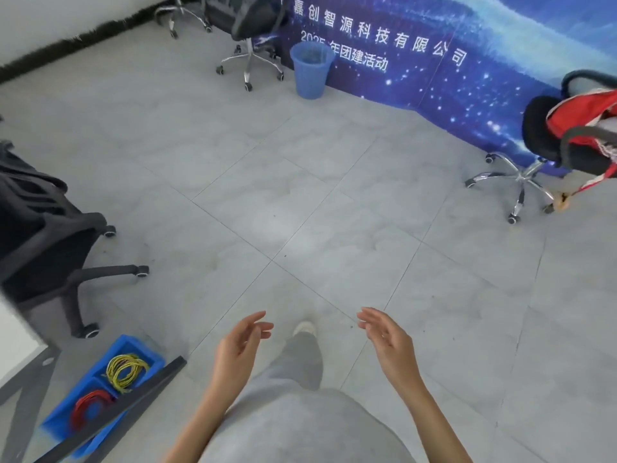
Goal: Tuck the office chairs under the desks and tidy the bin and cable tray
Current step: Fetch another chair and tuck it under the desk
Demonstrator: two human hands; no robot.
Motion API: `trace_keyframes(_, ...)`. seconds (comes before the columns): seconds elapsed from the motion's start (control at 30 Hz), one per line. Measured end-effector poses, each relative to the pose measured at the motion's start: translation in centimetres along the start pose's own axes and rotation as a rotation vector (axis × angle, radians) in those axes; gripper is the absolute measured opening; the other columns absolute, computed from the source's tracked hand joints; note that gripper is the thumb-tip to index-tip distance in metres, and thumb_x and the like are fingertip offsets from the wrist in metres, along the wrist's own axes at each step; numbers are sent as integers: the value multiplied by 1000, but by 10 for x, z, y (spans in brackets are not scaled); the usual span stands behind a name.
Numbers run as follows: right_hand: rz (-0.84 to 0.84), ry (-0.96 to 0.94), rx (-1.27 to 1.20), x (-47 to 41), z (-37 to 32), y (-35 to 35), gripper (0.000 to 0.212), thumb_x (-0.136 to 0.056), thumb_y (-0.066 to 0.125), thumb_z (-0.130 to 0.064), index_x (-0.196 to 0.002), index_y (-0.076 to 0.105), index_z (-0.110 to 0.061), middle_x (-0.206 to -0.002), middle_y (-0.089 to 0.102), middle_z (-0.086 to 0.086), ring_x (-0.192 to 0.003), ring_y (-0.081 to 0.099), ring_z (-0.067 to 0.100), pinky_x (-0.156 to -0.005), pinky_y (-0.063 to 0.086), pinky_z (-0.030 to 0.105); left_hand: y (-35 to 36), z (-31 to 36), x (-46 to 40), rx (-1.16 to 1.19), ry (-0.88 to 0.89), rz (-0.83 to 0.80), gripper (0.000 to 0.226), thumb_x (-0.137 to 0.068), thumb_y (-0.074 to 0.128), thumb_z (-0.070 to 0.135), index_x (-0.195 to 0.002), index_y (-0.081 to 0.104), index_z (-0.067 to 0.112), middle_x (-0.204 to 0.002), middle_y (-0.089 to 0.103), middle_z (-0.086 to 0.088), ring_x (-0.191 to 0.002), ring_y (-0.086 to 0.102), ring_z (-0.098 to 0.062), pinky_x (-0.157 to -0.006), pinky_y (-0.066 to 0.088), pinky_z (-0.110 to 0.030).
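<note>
My left hand [238, 345] and my right hand [387, 339] hang in front of me over the grey tiled floor, fingers relaxed, holding nothing. A blue bin [311, 70] stands upright far ahead against a blue banner. A black office chair [50, 235] is close on my left. Another black chair [248, 31] stands left of the bin. A third chair [547, 138] on the right carries a red and white garment. A blue cable tray [133, 345] with yellow and red cable coils lies on the floor at lower left, partly under a dark desk bar.
The blue banner [467, 61] with white writing runs along the back right. A fourth chair base [180, 15] shows at the top left by a white wall. A white desk edge [16, 335] sits at the far left. Open floor [300, 212] lies ahead.
</note>
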State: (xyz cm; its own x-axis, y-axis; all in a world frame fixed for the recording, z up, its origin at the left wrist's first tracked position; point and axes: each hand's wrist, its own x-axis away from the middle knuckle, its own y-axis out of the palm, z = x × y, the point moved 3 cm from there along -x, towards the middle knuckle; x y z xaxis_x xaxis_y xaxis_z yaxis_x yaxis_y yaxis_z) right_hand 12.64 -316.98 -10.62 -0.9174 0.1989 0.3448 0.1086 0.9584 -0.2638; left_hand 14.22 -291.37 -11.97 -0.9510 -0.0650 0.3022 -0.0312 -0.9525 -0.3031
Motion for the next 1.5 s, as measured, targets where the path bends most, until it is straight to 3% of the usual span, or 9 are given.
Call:
trace_keyframes(0.1,17,38,17,-45,-14,-19,27,-92,52,-9,-99,61,-33,-105,67,-13,-97,64,1,-87,49,22,21,59,-68,-1,53,-47,34,-94,43,3,-102,58,33,-89,69,25,-80,66,-1,-73,49,-13)
trace_keyframes(0.27,15,50,40,-153,-50,-45,30,-91,51,-5,-100,61,-32,-105,68,-12,-96,64,2,-78,47,7,48,150,-190,7,132,-84,36,-94,43,5,-101,55,39,-88,71,12,-84,66,-4,-77,49,-15)
trace_keyframes(0.43,-74,6,97,-277,-90,-46,25,-91,53,-12,-102,60,-34,-105,67,-15,-99,63,6,-80,46,16,63,180,-285,29,106,-14,35,-94,43,6,-102,55,38,-94,70,11,-85,65,-3,-75,47,-12)
trace_keyframes(0.67,-453,-143,207,-478,-201,14,30,-91,52,-10,-97,57,-40,-105,64,-17,-98,62,1,-82,47,12,57,168,-366,136,-145,349,37,-94,43,3,-100,56,36,-92,68,23,-81,65,-2,-72,48,-13)
trace_keyframes(0.93,-857,-332,333,-611,-317,148,30,-91,52,-8,-100,56,-37,-100,64,-19,-95,63,3,-85,48,18,35,169,-416,301,-362,805,33,-94,43,2,-102,59,30,-90,72,13,-78,67,-3,-71,49,-12)
trace_keyframes(1.03,-946,-354,381,-648,-329,201,32,-91,52,-8,-98,55,-40,-100,64,-17,-95,63,6,-85,48,20,11,164,-457,348,-396,922,30,-94,43,3,-103,60,26,-86,73,8,-78,66,-1,-73,49,-15)
trace_keyframes(1.2,-1020,-356,486,-703,-345,280,34,-91,53,-9,-97,54,-43,-103,66,-17,-94,62,-1,-83,47,19,-72,164,-556,331,-354,928,35,-94,44,2,-99,57,34,-87,69,26,-77,66,0,-70,48,-12)
trace_keyframes(1.37,-1069,-350,546,-745,-389,352,36,-90,53,-6,-95,56,-42,-100,66,-18,-93,62,-5,-78,45,7,-183,201,-638,270,-245,951,30,-93,45,2,-103,58,27,-86,69,15,-80,65,-1,-74,48,-11)
trace_keyframes(1.5,-1126,-363,564,-769,-419,422,34,-90,54,-6,-96,58,-39,-100,66,-18,-93,62,-5,-80,46,9,-256,212,-681,261,-214,1006,28,-93,45,4,-106,58,25,-88,67,13,-81,65,0,-72,45,-8)
